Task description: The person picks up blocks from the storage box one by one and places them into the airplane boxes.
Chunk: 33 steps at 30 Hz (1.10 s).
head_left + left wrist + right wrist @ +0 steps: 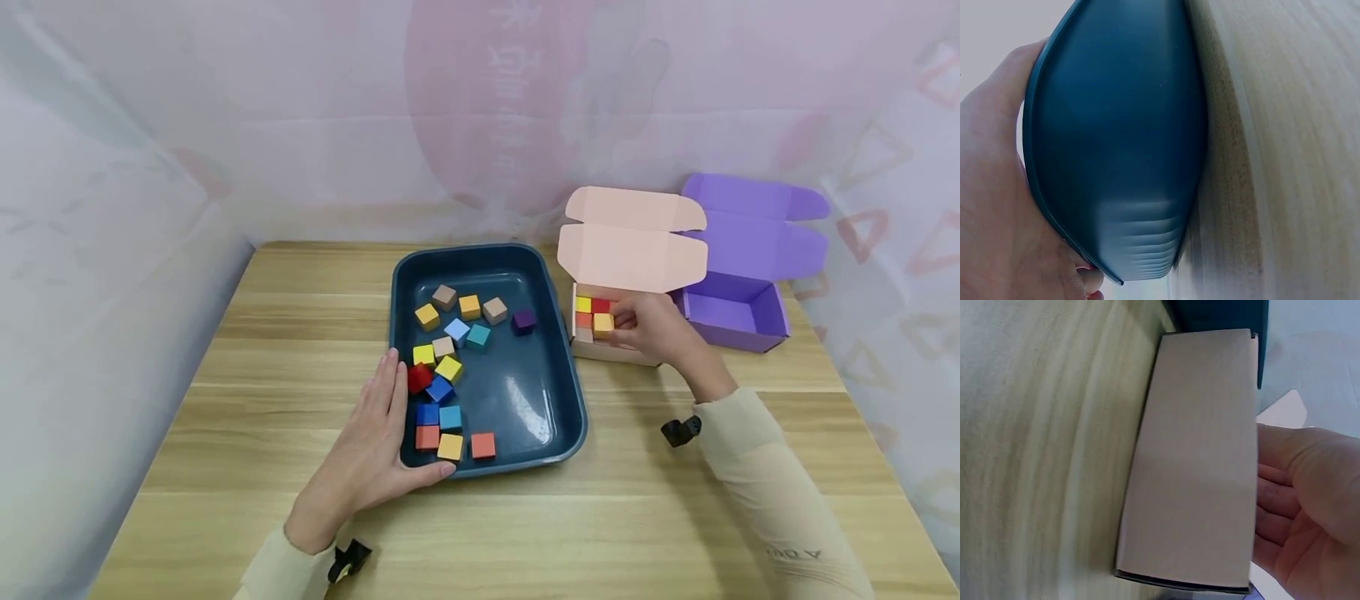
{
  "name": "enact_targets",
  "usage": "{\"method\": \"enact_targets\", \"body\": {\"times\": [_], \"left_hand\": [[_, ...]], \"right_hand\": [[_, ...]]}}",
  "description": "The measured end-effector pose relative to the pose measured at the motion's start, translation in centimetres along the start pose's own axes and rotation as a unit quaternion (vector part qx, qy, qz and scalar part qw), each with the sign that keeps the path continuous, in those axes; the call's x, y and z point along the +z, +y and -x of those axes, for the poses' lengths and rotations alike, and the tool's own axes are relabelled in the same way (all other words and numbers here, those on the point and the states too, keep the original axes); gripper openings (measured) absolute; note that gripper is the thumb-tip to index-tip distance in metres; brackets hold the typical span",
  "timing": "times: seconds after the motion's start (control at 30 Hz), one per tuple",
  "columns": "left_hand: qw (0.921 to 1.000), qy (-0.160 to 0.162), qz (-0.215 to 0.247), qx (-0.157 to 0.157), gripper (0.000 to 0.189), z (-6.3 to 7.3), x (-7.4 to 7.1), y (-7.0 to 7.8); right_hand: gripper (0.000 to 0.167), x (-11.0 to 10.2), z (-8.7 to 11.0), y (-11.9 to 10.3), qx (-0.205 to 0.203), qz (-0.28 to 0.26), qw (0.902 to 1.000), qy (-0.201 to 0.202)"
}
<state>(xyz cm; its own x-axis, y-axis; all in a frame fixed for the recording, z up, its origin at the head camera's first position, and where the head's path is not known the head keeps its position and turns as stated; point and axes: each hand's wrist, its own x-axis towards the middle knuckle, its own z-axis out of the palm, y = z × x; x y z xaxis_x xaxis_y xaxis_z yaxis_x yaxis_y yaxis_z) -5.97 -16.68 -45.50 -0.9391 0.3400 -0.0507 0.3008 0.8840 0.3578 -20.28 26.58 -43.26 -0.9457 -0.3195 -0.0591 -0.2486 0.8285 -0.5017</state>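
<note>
My left hand [370, 446] rests at the near left corner of a dark teal tray [525, 425], fingers straight along its left rim and thumb along the near rim. The left wrist view shows the hand against the tray's rim. Inside an open peach box [611, 353], my right hand [654, 329] pinches an orange-yellow block [603, 325] between thumb and fingers. Next to it in the box lie a yellow block [582, 305], a red block [600, 305] and others partly hidden. In the right wrist view the box's front [1194, 462] hides the fingertips.
Loose coloured cubes, among them a purple cube [523, 322] and a teal cube [477, 337], lie mostly in the tray's left half. An open purple box [738, 332] stands right of the peach one. All sit on a wooden table [285, 333]; a fabric backdrop rises behind.
</note>
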Motion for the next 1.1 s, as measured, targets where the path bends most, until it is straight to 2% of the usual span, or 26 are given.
{"method": "enact_targets", "body": {"times": [0.13, 0.3, 0.43, 0.7, 0.9, 1.1], "left_hand": [[1.0000, 0.000, 0.000, 0.001, 0.143, 0.0, 0.1, -0.1], [1.0000, -0.006, 0.006, 0.002, 0.143, -0.1, 0.2, 0.0], [1.0000, -0.003, 0.004, 0.000, 0.144, 0.0, 0.1, -0.1], [1.0000, -0.002, 0.001, 0.005, 0.143, -0.2, 0.1, -0.2], [1.0000, -0.002, 0.000, 0.007, 0.143, -0.3, 0.1, -0.2], [1.0000, 0.001, -0.002, 0.006, 0.143, -0.2, 0.0, -0.3]], "right_hand": [[0.019, 0.7, -0.3, 0.1, 0.013, -0.006, 0.9999, 0.007], [0.026, 1.4, 0.0, 0.3, 0.055, -0.030, 0.9971, 0.043], [0.026, 1.9, -0.1, 0.3, 0.070, -0.048, 0.9943, 0.064], [0.030, 1.0, 0.1, -0.7, 0.080, -0.038, 0.9947, 0.053], [0.023, -0.8, 0.8, -3.1, 0.051, -0.012, 0.9974, 0.050], [0.024, -2.2, 1.9, -7.1, -0.022, 0.032, 0.9988, 0.030]]}}
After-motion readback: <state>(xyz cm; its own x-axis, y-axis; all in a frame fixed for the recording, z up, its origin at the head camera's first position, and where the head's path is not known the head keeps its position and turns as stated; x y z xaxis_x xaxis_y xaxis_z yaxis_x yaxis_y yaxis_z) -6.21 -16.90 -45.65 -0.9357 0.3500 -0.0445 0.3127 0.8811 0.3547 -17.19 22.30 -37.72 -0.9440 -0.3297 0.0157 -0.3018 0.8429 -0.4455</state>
